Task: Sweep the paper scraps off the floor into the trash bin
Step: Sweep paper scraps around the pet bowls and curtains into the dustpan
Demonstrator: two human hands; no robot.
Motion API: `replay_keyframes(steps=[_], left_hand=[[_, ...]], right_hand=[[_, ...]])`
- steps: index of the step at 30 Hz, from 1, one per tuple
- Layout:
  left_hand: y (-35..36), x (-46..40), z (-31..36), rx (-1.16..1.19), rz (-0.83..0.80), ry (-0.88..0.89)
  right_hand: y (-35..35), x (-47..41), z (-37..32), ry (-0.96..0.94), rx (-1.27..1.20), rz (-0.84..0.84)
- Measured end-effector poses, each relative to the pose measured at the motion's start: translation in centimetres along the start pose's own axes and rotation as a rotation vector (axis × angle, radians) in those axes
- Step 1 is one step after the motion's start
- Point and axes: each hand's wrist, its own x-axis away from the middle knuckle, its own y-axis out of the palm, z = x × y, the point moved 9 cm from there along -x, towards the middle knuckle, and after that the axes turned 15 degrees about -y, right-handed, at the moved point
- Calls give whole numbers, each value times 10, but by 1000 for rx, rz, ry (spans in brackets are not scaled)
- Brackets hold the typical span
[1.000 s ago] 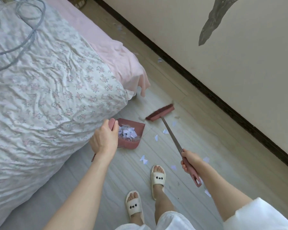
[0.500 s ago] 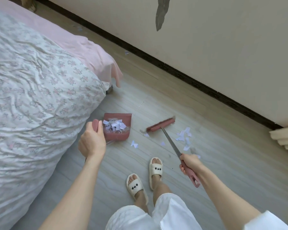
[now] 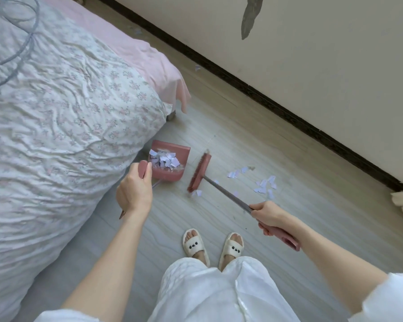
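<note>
My left hand (image 3: 134, 192) grips the pink handle of a pink dustpan (image 3: 180, 169) that stands on the floor beside the bed, with a heap of white paper scraps (image 3: 164, 159) in it. My right hand (image 3: 269, 217) grips the pink end of a broom handle. The grey shaft runs up-left to the red broom head (image 3: 199, 173), which sits on the floor just right of the dustpan. A small scrap (image 3: 198, 193) lies at the head's near end. More loose scraps (image 3: 264, 185) lie scattered to the right of the shaft. No trash bin is in view.
A bed with a floral quilt (image 3: 56, 135) and a pink sheet (image 3: 149, 63) fills the left. A wall with a dark baseboard (image 3: 277, 105) runs diagonally on the right. My slippered feet (image 3: 213, 246) stand below the broom. Single scraps (image 3: 197, 67) lie near the baseboard.
The broom head has turned from lying across to pointing away and moved close beside the dustpan. My right hand has swung further right. The view has shifted back toward the bed.
</note>
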Motion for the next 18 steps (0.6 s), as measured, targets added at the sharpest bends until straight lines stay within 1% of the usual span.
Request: replay_keyframes(steps=[4,9,13,18], left_hand=[[-6,7,-2,-19,36,7],[1,23,-2,-44,38,-1],[12,41,3,-65,34,-12],[27,60,11,-92,17,-20]], right_hand=[[12,-7,-6,-11,57,-93],[18,-11,0,-4,137,-156],[-4,-7,34,49,184,-130],[-60,5,84,105,176,-28]])
